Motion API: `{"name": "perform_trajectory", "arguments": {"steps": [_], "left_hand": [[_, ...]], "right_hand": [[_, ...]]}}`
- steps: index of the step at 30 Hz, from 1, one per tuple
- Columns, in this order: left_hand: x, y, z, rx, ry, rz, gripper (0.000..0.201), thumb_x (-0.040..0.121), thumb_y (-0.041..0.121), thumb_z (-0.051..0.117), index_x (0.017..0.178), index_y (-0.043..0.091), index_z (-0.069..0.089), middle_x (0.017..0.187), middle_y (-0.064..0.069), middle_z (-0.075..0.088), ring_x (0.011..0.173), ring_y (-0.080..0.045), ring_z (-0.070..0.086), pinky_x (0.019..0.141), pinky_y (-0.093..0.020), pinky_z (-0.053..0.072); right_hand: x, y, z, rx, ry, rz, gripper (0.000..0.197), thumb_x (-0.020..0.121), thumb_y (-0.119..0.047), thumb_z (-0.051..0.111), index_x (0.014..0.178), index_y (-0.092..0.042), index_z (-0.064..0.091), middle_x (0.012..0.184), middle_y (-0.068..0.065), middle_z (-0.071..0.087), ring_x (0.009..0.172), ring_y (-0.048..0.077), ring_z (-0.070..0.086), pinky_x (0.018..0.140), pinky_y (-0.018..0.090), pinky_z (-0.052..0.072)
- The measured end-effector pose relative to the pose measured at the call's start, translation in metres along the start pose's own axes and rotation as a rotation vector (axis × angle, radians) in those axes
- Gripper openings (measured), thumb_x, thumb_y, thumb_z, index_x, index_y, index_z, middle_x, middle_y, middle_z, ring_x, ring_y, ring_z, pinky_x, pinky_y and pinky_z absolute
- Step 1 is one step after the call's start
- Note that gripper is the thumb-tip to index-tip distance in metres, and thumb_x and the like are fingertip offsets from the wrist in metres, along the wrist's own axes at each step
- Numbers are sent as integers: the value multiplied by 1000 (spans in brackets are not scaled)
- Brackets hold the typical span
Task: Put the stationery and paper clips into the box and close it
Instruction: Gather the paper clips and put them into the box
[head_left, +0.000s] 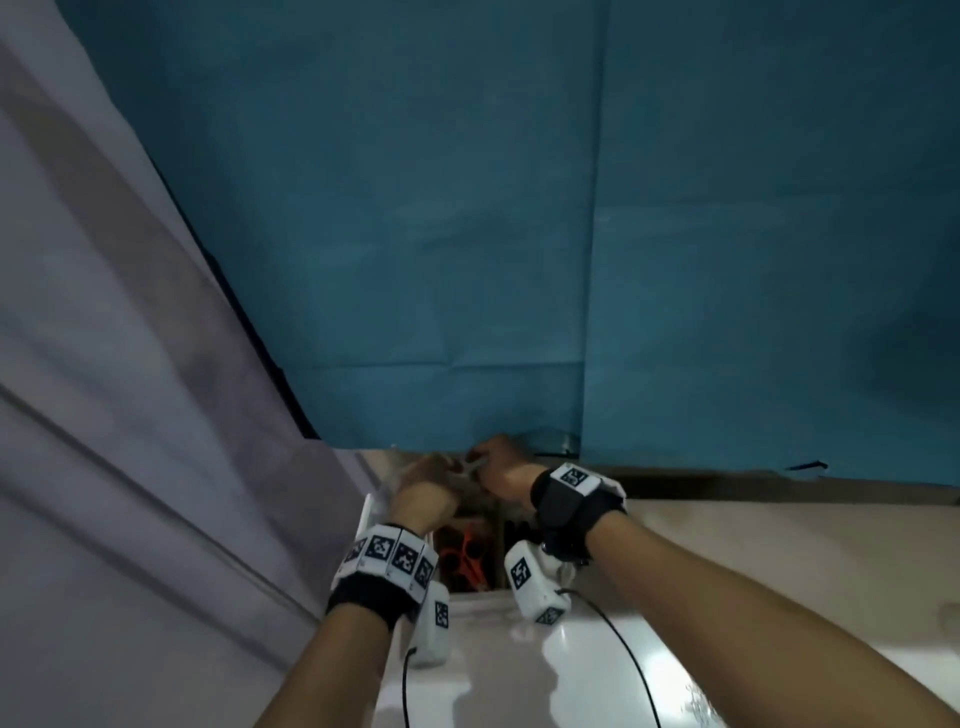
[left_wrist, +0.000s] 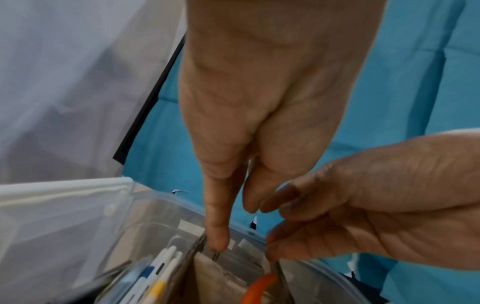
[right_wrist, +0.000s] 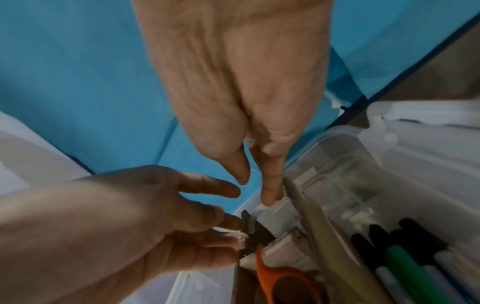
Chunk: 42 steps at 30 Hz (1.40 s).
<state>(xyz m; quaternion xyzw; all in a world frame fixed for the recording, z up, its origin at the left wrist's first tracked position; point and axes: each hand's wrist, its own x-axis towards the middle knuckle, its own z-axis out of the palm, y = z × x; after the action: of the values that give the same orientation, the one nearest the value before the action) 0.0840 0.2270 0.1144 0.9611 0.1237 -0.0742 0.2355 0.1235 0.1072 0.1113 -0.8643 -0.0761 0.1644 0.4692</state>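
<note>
A clear plastic box (head_left: 370, 512) stands open at the table's far edge, between my wrists. Orange-handled scissors (right_wrist: 283, 275) lie in its middle compartment, with markers (right_wrist: 405, 263) beyond a beige divider (right_wrist: 324, 236) and pens (left_wrist: 161, 267) on the other side. My left hand (left_wrist: 235, 226) reaches into the far end with straight fingers; one fingertip (left_wrist: 218, 244) touches a small dark metal piece (right_wrist: 250, 224) on a divider's top edge. My right hand (right_wrist: 255, 190) hovers beside it, thumb and forefinger apart and holding nothing. No loose paper clips can be made out.
The box's white lid (left_wrist: 64, 189) is open, off to one side. A blue backdrop (head_left: 467, 208) rises right behind the box, and a grey curtain (head_left: 104, 364) hangs on the left. The glossy white table (head_left: 519, 665) extends toward me and to the right.
</note>
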Motion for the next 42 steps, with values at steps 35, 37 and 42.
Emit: {"name": "perform_trajectory", "arguments": {"steps": [35,37,42], "left_hand": [[-189,100,306,325,-291,619,59,105,41,40,157,20,22,167,-2,14,155,-26,8,123,-49,18],[-193,94,304,255,-300,640,58,105,43,38,156,22,23,167,-2,16,154,-23,11,123,-48,18],[-170,103,296,85,-243,589,56,103,38,43,154,17,30,163,-8,24,148,-25,23,120,-44,28]], "right_hand": [[-262,319,-119,-636,-109,102,34,94,-15,50,128,-12,53,122,9,46,114,28,43,93,35,42],[-265,326,-140,-563,-13,154,36,99,-20,48,133,-13,54,127,9,48,119,28,44,100,36,40],[-270,351,-181,-592,125,407,25,95,-10,47,115,-3,60,116,16,51,112,36,50,94,37,39]]}}
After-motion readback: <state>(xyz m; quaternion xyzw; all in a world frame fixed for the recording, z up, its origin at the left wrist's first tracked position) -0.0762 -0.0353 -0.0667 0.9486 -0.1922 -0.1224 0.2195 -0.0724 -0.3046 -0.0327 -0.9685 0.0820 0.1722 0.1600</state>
